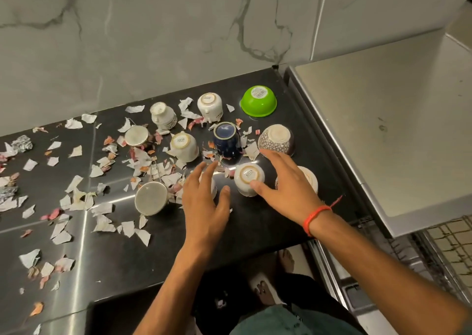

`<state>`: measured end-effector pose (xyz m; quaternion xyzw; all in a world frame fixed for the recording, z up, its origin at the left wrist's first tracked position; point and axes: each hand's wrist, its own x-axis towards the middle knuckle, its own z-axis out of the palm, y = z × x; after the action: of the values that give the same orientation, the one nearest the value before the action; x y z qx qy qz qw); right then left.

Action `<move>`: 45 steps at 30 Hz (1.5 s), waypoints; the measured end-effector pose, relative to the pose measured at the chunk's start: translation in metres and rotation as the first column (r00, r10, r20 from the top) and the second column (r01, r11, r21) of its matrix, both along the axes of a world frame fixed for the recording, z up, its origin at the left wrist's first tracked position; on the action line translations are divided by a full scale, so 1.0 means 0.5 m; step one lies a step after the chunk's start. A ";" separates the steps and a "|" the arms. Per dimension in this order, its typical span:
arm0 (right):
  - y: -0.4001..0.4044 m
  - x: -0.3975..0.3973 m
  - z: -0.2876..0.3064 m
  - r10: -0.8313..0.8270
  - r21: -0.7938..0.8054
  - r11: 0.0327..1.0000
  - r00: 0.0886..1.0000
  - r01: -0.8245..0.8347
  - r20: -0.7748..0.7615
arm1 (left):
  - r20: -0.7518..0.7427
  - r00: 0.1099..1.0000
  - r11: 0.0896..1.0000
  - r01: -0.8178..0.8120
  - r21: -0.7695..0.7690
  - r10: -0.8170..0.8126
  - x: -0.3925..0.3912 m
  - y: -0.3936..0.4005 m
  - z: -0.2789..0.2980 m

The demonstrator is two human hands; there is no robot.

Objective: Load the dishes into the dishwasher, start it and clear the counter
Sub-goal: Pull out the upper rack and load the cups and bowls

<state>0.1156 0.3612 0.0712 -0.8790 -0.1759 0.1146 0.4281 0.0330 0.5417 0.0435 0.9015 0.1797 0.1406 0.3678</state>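
With both hands spread and holding nothing, left hand (204, 201) and right hand (283, 181), I'd grip the white cup (249, 178) by its sides off the worktop (255, 227).

Kitchen: counter (255, 232), upturned cups (249, 180), dishwasher (398, 255).

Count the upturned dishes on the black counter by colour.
White ceramic cups: 4
Shiny steel cups: 2
Dark blue cup: 1
Green plastic bowl: 1
Brown patterned bowl: 1
Pale dishes under left hand, right hand: 2
Total: 11

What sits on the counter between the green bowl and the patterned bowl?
In the head view, only bare black counter separates the green bowl from the patterned bowl; the paper scraps lie off to the left.
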 end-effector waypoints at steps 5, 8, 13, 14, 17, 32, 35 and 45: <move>0.059 0.036 -0.035 0.055 -0.046 0.997 0.997 -0.058 -0.054 | -0.120 0.990 0.996 -0.066 0.054 0.072 0.021 0.020 -0.026; 0.083 0.039 -0.061 0.080 -0.076 0.993 0.993 -0.087 -0.088 | -0.137 0.989 0.997 -0.056 0.047 0.062 0.035 0.033 -0.034; 0.091 0.035 -0.094 0.064 -0.082 0.994 0.994 -0.071 -0.089 | -0.133 0.989 0.998 -0.058 0.019 0.060 0.035 0.043 -0.041; 0.091 0.034 -0.096 0.060 -0.083 0.994 0.995 -0.067 -0.081 | -0.128 0.990 0.998 -0.046 0.053 0.053 0.033 0.044 -0.045; 0.092 0.031 -0.102 0.045 -0.087 0.995 0.997 -0.050 -0.056 | -0.127 0.991 0.995 -0.020 0.096 0.032 0.026 0.049 -0.057; 0.034 -0.014 -0.023 0.008 0.017 1.000 0.997 -0.009 0.080 | -0.081 0.994 0.995 0.067 -0.070 -0.072 0.011 0.079 -0.035; -0.002 -0.032 -0.003 0.013 0.074 0.997 0.998 -0.017 0.056 | 0.003 0.993 0.988 0.122 -0.094 -0.122 -0.001 0.063 -0.003; -0.180 -0.142 0.046 -0.095 0.102 0.990 0.995 0.099 -0.039 | 0.158 0.965 0.886 0.254 -0.388 -0.207 -0.065 -0.134 0.062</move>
<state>0.0447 0.2712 0.0942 -0.8610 -0.1313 0.0994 0.4812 0.0002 0.4748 0.0745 0.8113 0.0753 0.1062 0.5700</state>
